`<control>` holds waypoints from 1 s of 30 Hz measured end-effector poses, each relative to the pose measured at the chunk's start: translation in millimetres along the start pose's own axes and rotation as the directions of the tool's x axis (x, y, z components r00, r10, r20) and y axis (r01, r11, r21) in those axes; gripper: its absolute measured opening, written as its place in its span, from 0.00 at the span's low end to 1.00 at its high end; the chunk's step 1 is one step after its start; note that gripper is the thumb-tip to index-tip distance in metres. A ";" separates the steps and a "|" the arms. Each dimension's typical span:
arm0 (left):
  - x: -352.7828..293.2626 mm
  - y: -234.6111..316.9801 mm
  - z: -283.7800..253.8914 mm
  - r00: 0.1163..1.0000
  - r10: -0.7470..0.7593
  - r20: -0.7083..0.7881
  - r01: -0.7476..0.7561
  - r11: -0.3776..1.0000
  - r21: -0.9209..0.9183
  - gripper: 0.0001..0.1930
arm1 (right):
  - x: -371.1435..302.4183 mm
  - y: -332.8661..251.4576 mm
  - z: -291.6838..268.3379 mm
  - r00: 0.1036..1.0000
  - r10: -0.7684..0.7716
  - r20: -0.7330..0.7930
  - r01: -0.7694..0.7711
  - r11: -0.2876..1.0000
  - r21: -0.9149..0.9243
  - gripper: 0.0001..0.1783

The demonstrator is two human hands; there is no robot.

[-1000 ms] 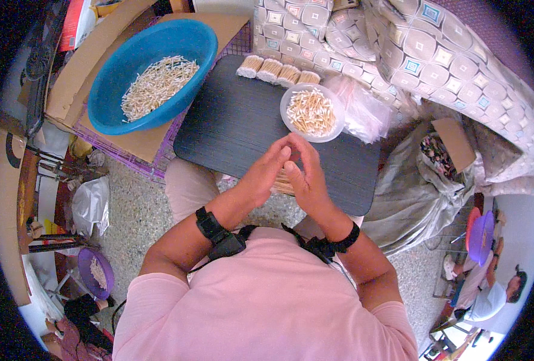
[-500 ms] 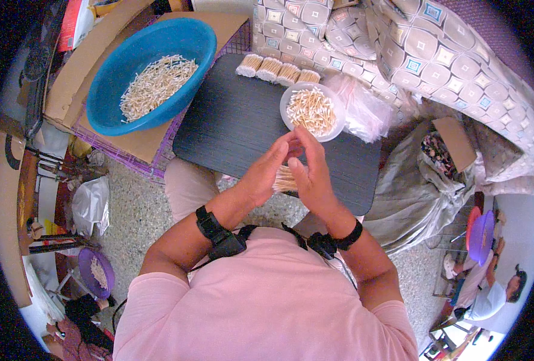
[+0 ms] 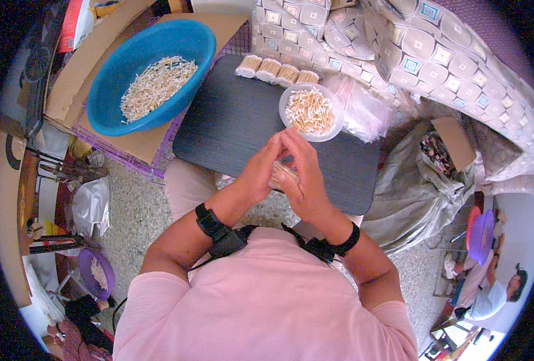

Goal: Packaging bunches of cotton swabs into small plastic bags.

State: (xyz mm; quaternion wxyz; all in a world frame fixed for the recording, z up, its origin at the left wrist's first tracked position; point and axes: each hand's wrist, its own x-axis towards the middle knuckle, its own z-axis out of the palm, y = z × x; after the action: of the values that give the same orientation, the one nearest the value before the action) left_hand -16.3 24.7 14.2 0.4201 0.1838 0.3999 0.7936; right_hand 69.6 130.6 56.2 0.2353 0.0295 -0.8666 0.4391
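Note:
A bundle of cotton swabs [image 3: 284, 175] sits between my two hands at the near edge of the black table [image 3: 231, 129]. My left hand [image 3: 258, 171] curves around its left side, and my right hand [image 3: 307, 183] closes on it from the right with the thumb lying across the sticks. The fingertips of both hands meet on the far side, and the palms hide much of the bundle. Just beyond them stands a white bowl [image 3: 337, 125] of loose cotton swabs. Several swab bundles [image 3: 269, 69] lie in a row along the table's far edge.
At the left, a blue basin [image 3: 107, 117] with loose swabs rests on cardboard [image 3: 69, 99] over a purple wire frame. Clear plastic bags [image 3: 363, 111] lie right of the bowl, before a patterned sofa [image 3: 423, 54]. Two other people sit at the lower left and right edges.
My fingers have drawn closer together around the swab bundle. The right thumb has come down over the sticks, covering more of them. The bowl and the row of bundles stay put.

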 end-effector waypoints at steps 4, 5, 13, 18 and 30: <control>-1.4 -2.0 8.9 0.998 -0.056 0.032 0.057 0.997 -0.047 0.32 | 0.6 16.0 -4.6 0.993 0.104 -0.056 -0.098 0.991 0.090 0.30; -3.1 -4.5 8.0 0.997 -0.063 0.041 0.065 0.996 -0.057 0.30 | 0.3 15.4 -4.6 0.993 0.101 -0.054 -0.096 0.991 0.091 0.30; -5.5 -0.4 12.3 0.989 -0.146 0.012 0.147 0.982 -0.117 0.28 | -2.9 8.1 -6.5 0.999 0.043 0.010 -0.044 0.998 0.041 0.31; -6.5 2.5 15.0 0.997 -0.068 -0.032 0.064 0.993 -0.101 0.27 | -5.6 3.0 -1.9 1.000 0.020 0.009 -0.021 0.998 0.065 0.32; -15.7 4.2 17.0 0.942 0.256 0.216 -0.330 0.817 0.472 0.21 | -12.0 7.7 -2.8 0.999 0.039 -0.009 -0.038 0.999 0.023 0.27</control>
State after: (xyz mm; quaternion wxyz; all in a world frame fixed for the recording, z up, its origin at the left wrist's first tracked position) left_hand 1.3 18.6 28.6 0.2580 0.4025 0.5280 0.7019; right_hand 79.4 135.6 46.7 0.2307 0.0134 -0.8607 0.4536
